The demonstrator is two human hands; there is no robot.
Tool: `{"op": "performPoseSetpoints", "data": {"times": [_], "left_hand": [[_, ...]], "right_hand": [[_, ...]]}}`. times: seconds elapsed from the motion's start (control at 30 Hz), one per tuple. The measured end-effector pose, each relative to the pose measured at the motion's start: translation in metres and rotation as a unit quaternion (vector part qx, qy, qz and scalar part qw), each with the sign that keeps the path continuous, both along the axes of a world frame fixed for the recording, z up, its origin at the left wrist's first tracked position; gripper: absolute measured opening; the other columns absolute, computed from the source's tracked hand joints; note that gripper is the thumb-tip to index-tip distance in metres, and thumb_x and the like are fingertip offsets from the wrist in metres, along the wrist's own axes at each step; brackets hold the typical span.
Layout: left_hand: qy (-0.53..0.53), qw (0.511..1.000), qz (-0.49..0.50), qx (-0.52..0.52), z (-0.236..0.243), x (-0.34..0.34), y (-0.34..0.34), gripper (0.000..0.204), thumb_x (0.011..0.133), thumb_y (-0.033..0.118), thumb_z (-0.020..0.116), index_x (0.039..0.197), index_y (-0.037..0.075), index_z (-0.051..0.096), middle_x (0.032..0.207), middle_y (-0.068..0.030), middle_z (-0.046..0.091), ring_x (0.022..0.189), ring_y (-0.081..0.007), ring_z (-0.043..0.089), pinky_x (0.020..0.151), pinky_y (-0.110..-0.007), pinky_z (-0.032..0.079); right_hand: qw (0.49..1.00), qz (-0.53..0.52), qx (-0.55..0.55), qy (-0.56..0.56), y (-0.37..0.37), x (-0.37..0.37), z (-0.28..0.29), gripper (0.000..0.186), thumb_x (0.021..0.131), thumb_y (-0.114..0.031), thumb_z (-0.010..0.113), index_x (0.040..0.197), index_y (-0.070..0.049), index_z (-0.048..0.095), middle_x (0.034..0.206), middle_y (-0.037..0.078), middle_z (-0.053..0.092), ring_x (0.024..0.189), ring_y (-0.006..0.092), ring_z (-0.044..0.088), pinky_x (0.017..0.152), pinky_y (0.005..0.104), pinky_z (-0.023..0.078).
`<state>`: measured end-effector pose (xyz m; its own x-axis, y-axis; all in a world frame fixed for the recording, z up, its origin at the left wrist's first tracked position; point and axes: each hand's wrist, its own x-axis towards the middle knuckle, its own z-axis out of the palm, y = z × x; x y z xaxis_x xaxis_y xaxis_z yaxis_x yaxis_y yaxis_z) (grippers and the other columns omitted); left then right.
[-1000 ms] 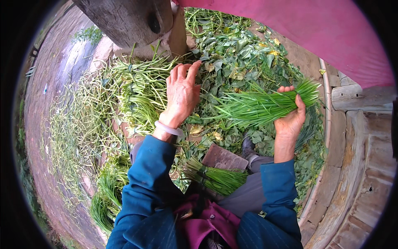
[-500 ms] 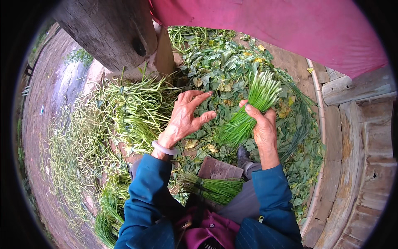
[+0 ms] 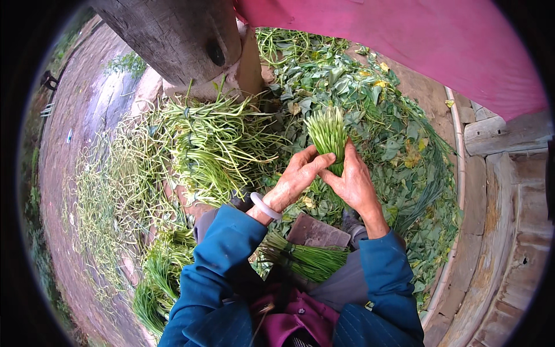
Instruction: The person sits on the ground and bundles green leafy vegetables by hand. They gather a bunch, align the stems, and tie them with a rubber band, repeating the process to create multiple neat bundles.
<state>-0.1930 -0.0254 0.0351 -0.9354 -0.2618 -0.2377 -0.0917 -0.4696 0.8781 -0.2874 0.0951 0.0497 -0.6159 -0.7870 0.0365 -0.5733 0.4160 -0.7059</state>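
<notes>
A bunch of thin green chive-like stalks [image 3: 327, 134] stands upright in front of me, its pale ends up. My left hand [image 3: 300, 173], with a pale bangle at the wrist, closes round its left side. From the right, my right hand [image 3: 355, 176] grips the same bunch, thumb across its front. The lower part of the stalks is hidden by my hands. Across my lap lies another bunch of green stalks [image 3: 309, 260], tied with a dark band. A brown flat block [image 3: 318, 232] sits just beyond it.
Tied bundles of long pale-green stems [image 3: 214, 144] lie at the left, with green bunches [image 3: 159, 277] nearer me. Leaves [image 3: 399, 144] cover the ground ahead and right. A wooden post [image 3: 179, 34], pink cloth [image 3: 404, 46] and plank wall [image 3: 514, 248] surround the spot.
My right hand has brought the bunch left and turned it more upright. My left hand, spread and free before, has come over and taken hold of it too.
</notes>
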Motion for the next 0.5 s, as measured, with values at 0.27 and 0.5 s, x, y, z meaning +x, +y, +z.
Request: {"op": "performPoseSetpoints", "data": {"times": [0.27, 0.5], "left_hand": [[-0.007, 0.979, 0.111, 0.169, 0.002, -0.002, -0.020, 0.032, 0.093, 0.033, 0.054, 0.103, 0.003, 0.061, 0.088, 0.0007, 0.062, 0.077, -0.0073, 0.055, 0.072, -0.023, 0.045], [-0.023, 0.975, 0.096, 0.200, -0.003, -0.007, -0.019, 0.035, 0.096, 0.034, 0.049, 0.105, 0.003, 0.062, 0.093, -0.0021, 0.065, 0.079, -0.0105, 0.058, 0.075, -0.026, 0.048]], "right_hand": [[0.992, -0.107, -0.054, -0.037, 0.024, -0.027, 0.029, 0.051, 0.080, -0.024, 0.071, 0.121, 0.001, 0.054, 0.113, 0.018, 0.057, 0.097, 0.0217, 0.061, 0.071, 0.0331, 0.053], [0.975, -0.121, -0.145, -0.121, 0.026, -0.036, 0.013, 0.047, 0.086, -0.032, 0.066, 0.116, 0.003, 0.058, 0.105, 0.014, 0.061, 0.093, 0.0192, 0.062, 0.076, 0.0295, 0.051]]}}
